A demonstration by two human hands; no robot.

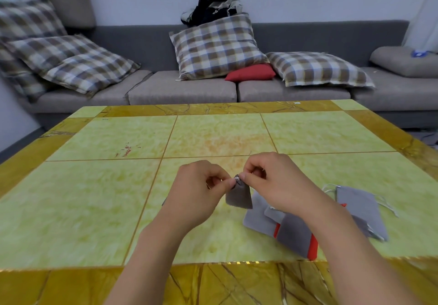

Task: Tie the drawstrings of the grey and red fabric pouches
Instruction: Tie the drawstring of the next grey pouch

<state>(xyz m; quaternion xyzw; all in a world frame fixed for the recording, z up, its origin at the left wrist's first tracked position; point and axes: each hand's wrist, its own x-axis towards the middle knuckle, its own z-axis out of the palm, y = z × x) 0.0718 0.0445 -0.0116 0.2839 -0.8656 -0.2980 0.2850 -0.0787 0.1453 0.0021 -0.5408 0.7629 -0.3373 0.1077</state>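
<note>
Two hands: the left hand (201, 186) and the right hand (267, 176) meet at the gathered mouth of one grey pouch (239, 197), each pinching there between thumb and fingertips; the cords themselves are too small to make out
Pouch in hand: it hangs below the pinch, above the table (113, 186), body loose and narrowing to the neck
Step, as I judge it: drawing the drawstrings tight or forming the knot
Doing it well: pull the two cords evenly apart, keep the neck bunched, seat the knot close against the fabric
Waiting pile: more grey pouches (294, 231) lie overlapped just right of the hands, partly under the right forearm, with a red pouch (314, 247) showing beneath them
In the way: loose cords (388, 206) trail from the pile's far side and could snag when the next pouch is lifted
Beyond: a grey sofa (180, 89) with checked cushions (216, 46)
</note>
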